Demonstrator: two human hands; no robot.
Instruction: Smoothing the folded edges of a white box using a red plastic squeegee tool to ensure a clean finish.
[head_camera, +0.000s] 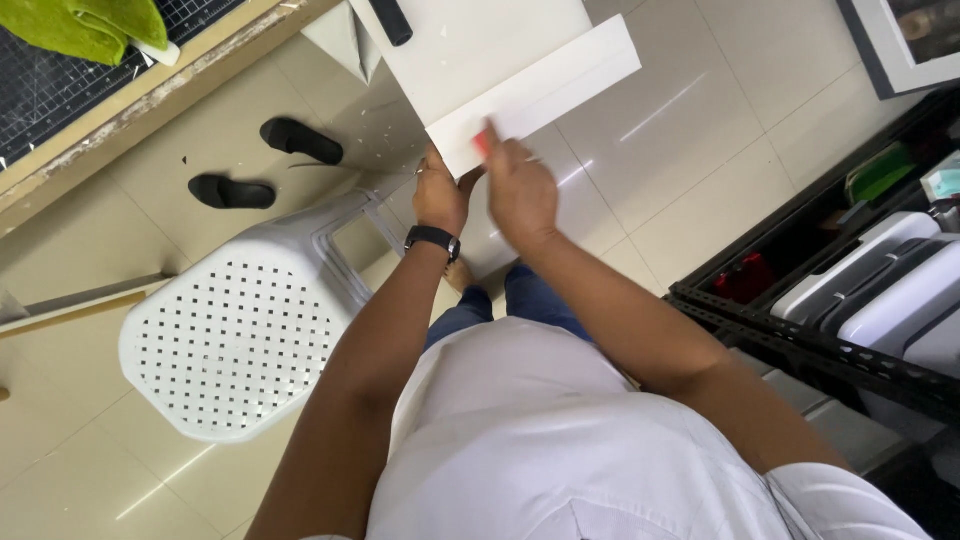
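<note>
A large white sheet of board (540, 75) is held out in front of me above the tiled floor, with a folded strip along its lower edge. My left hand (440, 195), with a black watch on the wrist, grips the sheet's lower left corner. My right hand (518, 185) presses on the folded edge beside it, and a small red object (482, 141) shows at its fingertips. A black cylindrical thing (392, 20) lies on the sheet near the top.
A white perforated plastic stool (235, 345) stands at my left. Two black slippers (265, 165) lie on the floor beyond it. A workbench with a cutting mat and green cloth (90, 25) is top left. A black metal rack (800, 330) with white cases is right.
</note>
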